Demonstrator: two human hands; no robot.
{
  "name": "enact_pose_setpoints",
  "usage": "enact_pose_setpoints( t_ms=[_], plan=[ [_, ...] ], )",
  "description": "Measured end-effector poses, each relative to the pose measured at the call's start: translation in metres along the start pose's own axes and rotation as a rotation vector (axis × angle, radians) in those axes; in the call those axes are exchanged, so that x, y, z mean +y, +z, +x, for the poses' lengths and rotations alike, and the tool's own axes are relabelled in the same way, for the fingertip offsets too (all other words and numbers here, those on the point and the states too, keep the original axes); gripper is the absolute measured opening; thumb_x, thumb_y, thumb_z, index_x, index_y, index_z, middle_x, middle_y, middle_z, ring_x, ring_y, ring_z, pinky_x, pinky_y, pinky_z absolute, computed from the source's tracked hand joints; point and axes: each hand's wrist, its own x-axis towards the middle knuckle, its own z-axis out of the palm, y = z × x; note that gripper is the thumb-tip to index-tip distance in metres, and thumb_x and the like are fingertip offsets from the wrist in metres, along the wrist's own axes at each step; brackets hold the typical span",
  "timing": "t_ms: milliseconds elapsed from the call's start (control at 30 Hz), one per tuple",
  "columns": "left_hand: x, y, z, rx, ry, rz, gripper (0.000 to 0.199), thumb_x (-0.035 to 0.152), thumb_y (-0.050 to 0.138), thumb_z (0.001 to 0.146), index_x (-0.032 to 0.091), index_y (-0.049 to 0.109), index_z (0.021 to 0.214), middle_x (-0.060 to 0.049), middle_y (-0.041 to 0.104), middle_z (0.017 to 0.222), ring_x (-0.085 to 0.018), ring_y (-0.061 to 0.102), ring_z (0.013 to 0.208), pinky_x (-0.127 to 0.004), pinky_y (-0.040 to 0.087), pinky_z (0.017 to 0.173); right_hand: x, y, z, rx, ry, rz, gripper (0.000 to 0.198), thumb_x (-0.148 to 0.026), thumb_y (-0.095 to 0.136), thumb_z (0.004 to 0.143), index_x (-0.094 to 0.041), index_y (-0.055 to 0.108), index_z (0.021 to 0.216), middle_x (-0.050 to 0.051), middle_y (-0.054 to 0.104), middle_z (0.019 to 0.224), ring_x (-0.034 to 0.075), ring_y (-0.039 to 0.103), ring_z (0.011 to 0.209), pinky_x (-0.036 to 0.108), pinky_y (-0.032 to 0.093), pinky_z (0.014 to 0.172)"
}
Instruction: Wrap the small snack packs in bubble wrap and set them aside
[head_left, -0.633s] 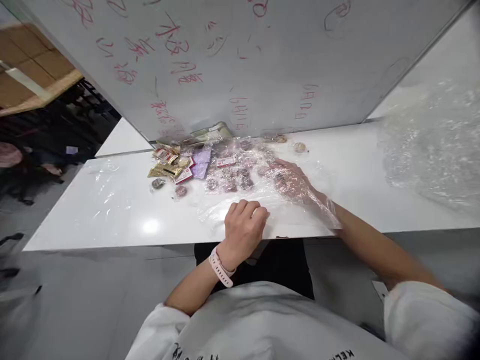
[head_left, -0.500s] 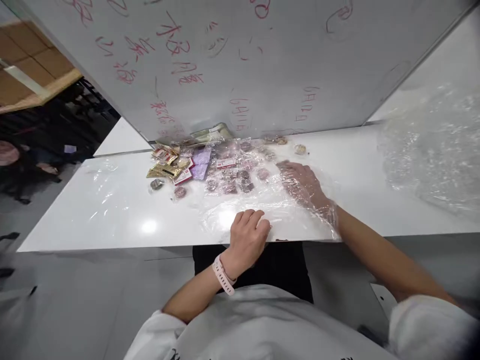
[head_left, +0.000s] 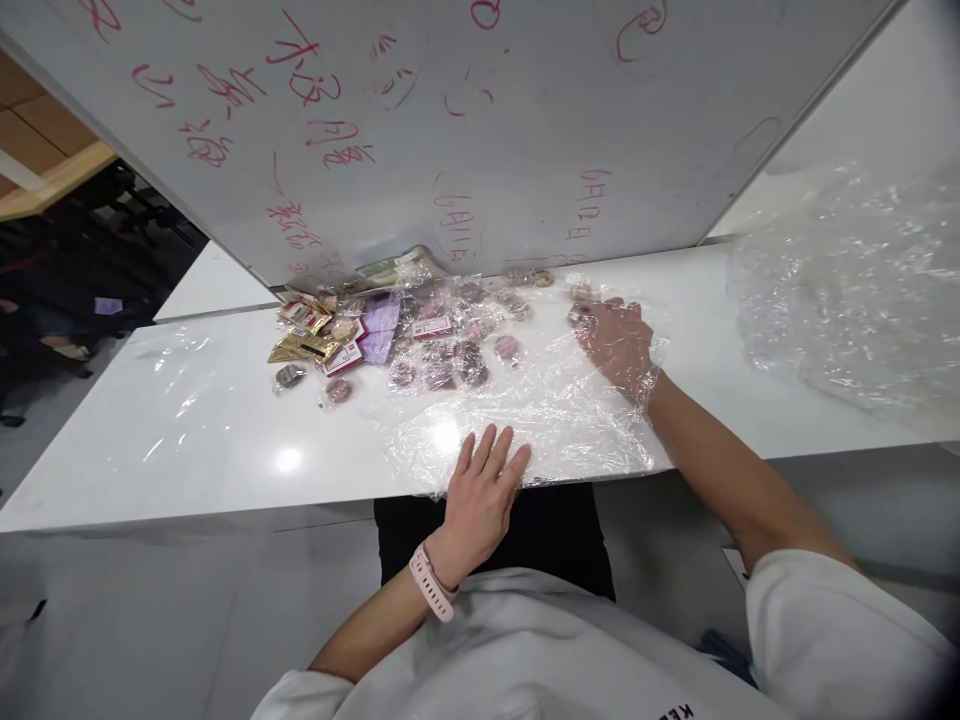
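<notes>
Clear plastic film (head_left: 559, 420), wrinkled and glossy, is spread along the front edge of the bench (head_left: 202, 450). The right hand (head_left: 616, 345) is veiled by it, fingers curled; whether anything is gripped cannot be told. The left hand (head_left: 480, 497) is held open, grasping nothing, at that edge. Behind, the bench is bounded by a whiteboard (head_left: 525, 140).

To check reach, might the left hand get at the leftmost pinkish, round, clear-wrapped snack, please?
Probably yes: only clear plastic film and white tabletop separate the left hand from that snack.
</notes>
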Motion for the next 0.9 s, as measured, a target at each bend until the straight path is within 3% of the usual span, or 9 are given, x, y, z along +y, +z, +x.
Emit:
enact_pose_setpoints(
  t_ms=[167,333,400,500,567,633,700,767,900],
  plan=[
    [0.000,0.000,0.000,-0.007,-0.001,-0.007,0.055,0.013,0.045,0.098,0.023,0.036,0.151,-0.011,0.041,0.157,-0.029,0.022,0.153,-0.057,0.032,0.120,0.006,-0.010,-0.003,0.020,0.213,-0.059,0.042,-0.034,0.040,0.098,-0.013,0.058,0.129,0.022,0.058,0.126,0.035,0.050,0.116,0.044,0.043,0.082],
    [0.000,0.001,-0.002,-0.016,0.002,-0.002,0.053,0.015,0.044,0.099,0.023,0.037,0.150,-0.011,0.040,0.158,-0.029,0.021,0.153,-0.057,0.032,0.120,0.062,-0.023,-0.005,-0.004,0.459,-0.061,0.032,-0.033,0.048,0.095,-0.013,0.063,0.115,0.021,0.064,0.107,0.021,0.053,0.078,0.037,0.034,0.068],
    [0.000,0.001,-0.002,-0.005,0.005,-0.003,0.052,0.016,0.044,0.099,0.023,0.037,0.150,-0.011,0.039,0.158,-0.029,0.022,0.153,-0.057,0.032,0.120,0.087,-0.034,-0.008,0.104,0.612,-0.043,0.028,-0.030,0.051,0.092,-0.010,0.063,0.108,0.020,0.065,0.094,0.018,0.047,0.067,0.037,0.031,0.065],
    [0.000,0.001,-0.001,-0.001,0.003,-0.016,0.053,0.016,0.045,0.099,0.023,0.036,0.151,-0.011,0.039,0.158,-0.029,0.022,0.153,-0.057,0.031,0.121,0.096,-0.061,-0.020,0.489,0.688,0.057,0.017,-0.025,0.050,0.090,-0.013,0.061,0.093,0.012,0.062,0.077,0.016,0.043,0.062,0.035,0.031,0.064],
    [0.000,0.001,-0.001,-0.002,0.000,-0.031,0.054,0.017,0.047,0.099,0.023,0.037,0.151,-0.011,0.039,0.158,-0.029,0.021,0.153,-0.057,0.030,0.121,0.071,-0.080,-0.034,0.676,0.434,0.121,0.020,-0.030,0.048,0.092,-0.014,0.060,0.093,0.010,0.062,0.077,0.016,0.047,0.063,0.032,0.033,0.063],
    [0.000,0.001,0.000,0.011,0.002,-0.049,0.053,0.017,0.048,0.098,0.022,0.038,0.149,-0.012,0.041,0.157,-0.029,0.023,0.153,-0.058,0.030,0.121,0.027,-0.092,-0.048,0.682,0.038,0.156,0.022,-0.033,0.051,0.093,-0.016,0.062,0.100,0.008,0.066,0.083,0.014,0.053,0.065,0.028,0.034,0.060],
    [0.000,0.000,-0.001,0.051,0.006,-0.070,0.049,0.015,0.049,0.097,0.022,0.042,0.145,-0.013,0.046,0.153,-0.029,0.029,0.150,-0.058,0.033,0.119,-0.023,-0.089,-0.060,0.580,-0.408,0.169,0.017,-0.028,0.053,0.094,-0.019,0.063,0.104,0.004,0.069,0.089,0.013,0.058,0.071,0.024,0.034,0.058],
    [0.001,-0.001,-0.004,0.114,0.001,-0.101,0.042,0.011,0.049,0.095,0.021,0.049,0.137,-0.013,0.055,0.144,-0.029,0.040,0.144,-0.056,0.039,0.116,-0.065,-0.073,-0.067,0.483,-0.717,0.129,0.015,-0.025,0.054,0.094,-0.020,0.063,0.105,0.002,0.071,0.089,0.012,0.057,0.070,0.024,0.031,0.055],
    [0.001,-0.002,-0.015,0.205,-0.062,-0.155,0.031,0.006,0.049,0.093,0.021,0.057,0.119,-0.012,0.063,0.124,-0.027,0.055,0.127,-0.048,0.053,0.102,-0.097,-0.035,-0.073,0.121,-0.937,0.110,0.021,-0.029,0.049,0.100,-0.018,0.063,0.111,0.007,0.071,0.097,0.015,0.058,0.076,0.027,0.037,0.062]
  ],
)
